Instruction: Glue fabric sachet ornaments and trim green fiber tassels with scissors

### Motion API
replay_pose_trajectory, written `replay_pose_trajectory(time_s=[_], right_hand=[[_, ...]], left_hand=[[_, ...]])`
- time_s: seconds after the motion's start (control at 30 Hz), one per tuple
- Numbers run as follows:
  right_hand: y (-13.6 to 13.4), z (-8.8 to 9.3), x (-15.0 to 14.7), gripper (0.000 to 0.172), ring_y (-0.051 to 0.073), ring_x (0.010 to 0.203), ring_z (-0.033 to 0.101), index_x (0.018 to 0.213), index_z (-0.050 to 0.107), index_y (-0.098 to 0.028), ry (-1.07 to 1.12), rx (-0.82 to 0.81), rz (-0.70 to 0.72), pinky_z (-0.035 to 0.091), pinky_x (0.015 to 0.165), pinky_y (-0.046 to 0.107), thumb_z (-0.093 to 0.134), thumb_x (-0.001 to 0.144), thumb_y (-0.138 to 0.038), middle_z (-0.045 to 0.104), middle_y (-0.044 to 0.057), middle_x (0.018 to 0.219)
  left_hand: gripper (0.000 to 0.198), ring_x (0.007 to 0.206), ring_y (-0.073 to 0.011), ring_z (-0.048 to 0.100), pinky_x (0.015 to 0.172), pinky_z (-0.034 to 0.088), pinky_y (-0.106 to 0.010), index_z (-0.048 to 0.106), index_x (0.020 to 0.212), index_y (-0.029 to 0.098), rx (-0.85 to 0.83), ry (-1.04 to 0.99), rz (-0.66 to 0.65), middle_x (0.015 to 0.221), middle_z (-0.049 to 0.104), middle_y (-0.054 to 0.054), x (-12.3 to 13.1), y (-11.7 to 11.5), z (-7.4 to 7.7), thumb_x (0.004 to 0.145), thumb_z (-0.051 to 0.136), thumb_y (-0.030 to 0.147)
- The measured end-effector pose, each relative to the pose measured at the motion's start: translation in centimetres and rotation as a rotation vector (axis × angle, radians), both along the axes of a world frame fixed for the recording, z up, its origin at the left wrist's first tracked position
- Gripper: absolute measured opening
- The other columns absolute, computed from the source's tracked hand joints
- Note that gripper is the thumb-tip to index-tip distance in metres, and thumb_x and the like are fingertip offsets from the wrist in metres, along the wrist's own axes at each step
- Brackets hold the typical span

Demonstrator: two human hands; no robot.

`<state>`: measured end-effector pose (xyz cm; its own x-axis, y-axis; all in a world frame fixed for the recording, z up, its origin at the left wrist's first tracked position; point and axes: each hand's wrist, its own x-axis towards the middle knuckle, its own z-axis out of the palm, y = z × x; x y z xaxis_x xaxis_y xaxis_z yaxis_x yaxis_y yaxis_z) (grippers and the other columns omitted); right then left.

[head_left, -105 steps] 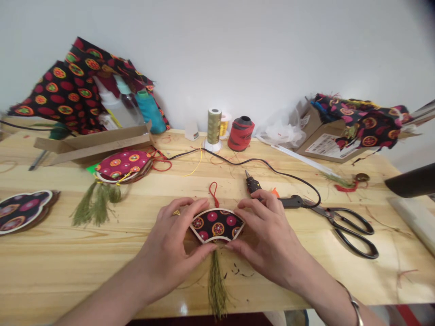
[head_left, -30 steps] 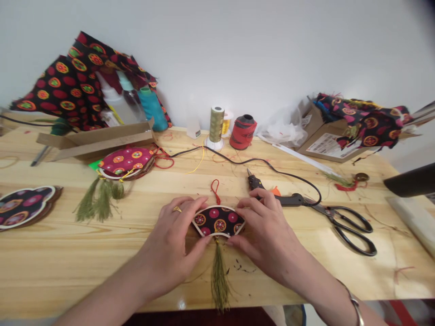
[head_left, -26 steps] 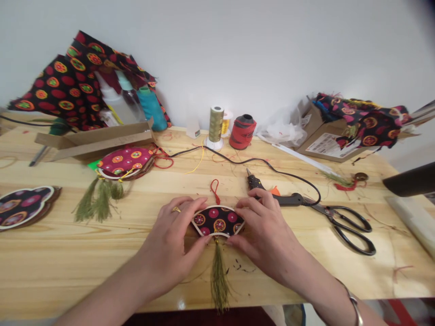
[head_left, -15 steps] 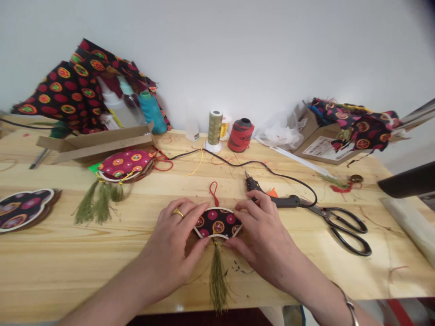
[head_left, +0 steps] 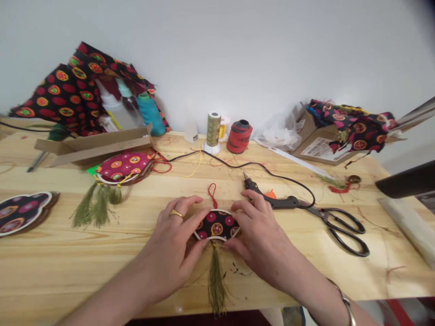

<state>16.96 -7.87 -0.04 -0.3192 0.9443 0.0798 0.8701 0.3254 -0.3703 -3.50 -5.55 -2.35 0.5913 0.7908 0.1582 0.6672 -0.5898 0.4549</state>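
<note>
While the fan-shaped ornament (head_left: 216,225) lies flat on the wooden table (head_left: 306,244), it's pinched from both ends: left hand (head_left: 176,235) on its left edge, right hand (head_left: 261,240) on its right, long axis running side to side, tassel (head_left: 215,283) trailing toward the near edge

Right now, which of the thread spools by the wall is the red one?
The red spool, rightmost of the three at the middle of the wall. The olive-green spool stands left of it, with a yellow spool partly hidden between and behind them.
</note>
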Motion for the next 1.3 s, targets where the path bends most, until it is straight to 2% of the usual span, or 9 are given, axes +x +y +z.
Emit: replay_pose_trajectory(time_s=[0.2, 0.4, 0.63, 0.9, 1.1, 1.3], right_hand=[[-0.1, 0.0, 0.1, 0.026, 0.036, 0.124, 0.033, 0.092, 0.067, -0.014, 0.004, 0.017, -0.017, 0.033, 0.106, 0.051, 0.076, 0.071, -0.026, 0.061, 0.011, 0.106], [-0.3, 0.1, 0.4, 0.028, 0.035, 0.125, 0.03, 0.098, 0.067, -0.017, 0.029, 0.033, -0.02, 0.03, 0.108, 0.05, 0.074, 0.073, -0.027, 0.058, 0.01, 0.111], [-0.6, 0.3, 0.4, 0.03, 0.031, 0.119, 0.035, 0.096, 0.064, -0.018, 0.061, 0.019, 0.006, 0.031, 0.108, 0.048, 0.074, 0.073, -0.034, 0.058, 0.008, 0.104], [-0.6, 0.1, -0.1, 0.037, 0.033, 0.12, 0.037, 0.1, 0.061, -0.017, 0.064, 0.063, -0.005, 0.033, 0.106, 0.051, 0.075, 0.071, -0.035, 0.058, 0.01, 0.106], [-0.4, -0.3, -0.5, 0.027, 0.033, 0.123, 0.035, 0.098, 0.062, -0.016, 0.062, 0.069, -0.019, 0.033, 0.105, 0.05, 0.069, 0.075, -0.028, 0.059, 0.01, 0.107], [-0.3, -0.2, -0.8, 0.024, 0.033, 0.121, 0.036, 0.095, 0.062, -0.014, 0.036, 0.063, -0.042, 0.035, 0.104, 0.049, 0.066, 0.076, -0.028, 0.058, 0.012, 0.106]], left_hand=[[0.039, 0.121, -0.0322, 0.036, 0.1, 0.038, -0.055, 0.051, 0.126, 0.023, -0.02, -0.014, 0.026, 0.129, 0.039, -0.012, -0.2, 0.1, 0.1, 0.087, 0.052, 0.024], [0.037, 0.115, -0.0293, 0.04, 0.098, 0.04, -0.051, 0.051, 0.124, 0.023, -0.06, -0.019, 0.015, 0.12, 0.046, -0.01, 0.0, 0.2, 0.4, 0.088, 0.052, 0.026], [0.042, 0.117, -0.0283, 0.038, 0.1, 0.038, -0.05, 0.045, 0.129, 0.02, -0.064, -0.02, -0.003, 0.124, 0.048, -0.01, 0.0, 0.3, 0.3, 0.088, 0.052, 0.025], [0.041, 0.118, -0.0285, 0.04, 0.099, 0.039, -0.049, 0.048, 0.127, 0.022, -0.061, -0.035, 0.009, 0.123, 0.049, -0.009, -0.2, 0.3, 0.3, 0.087, 0.054, 0.024], [0.039, 0.116, -0.0284, 0.041, 0.099, 0.039, -0.049, 0.05, 0.125, 0.02, -0.053, -0.042, 0.012, 0.121, 0.05, -0.01, -0.2, 0.2, 0.2, 0.087, 0.053, 0.025], [0.038, 0.114, -0.0294, 0.043, 0.097, 0.04, -0.051, 0.051, 0.124, 0.019, -0.054, -0.027, -0.004, 0.121, 0.053, -0.011, -0.2, 0.3, 0.3, 0.087, 0.052, 0.024]])
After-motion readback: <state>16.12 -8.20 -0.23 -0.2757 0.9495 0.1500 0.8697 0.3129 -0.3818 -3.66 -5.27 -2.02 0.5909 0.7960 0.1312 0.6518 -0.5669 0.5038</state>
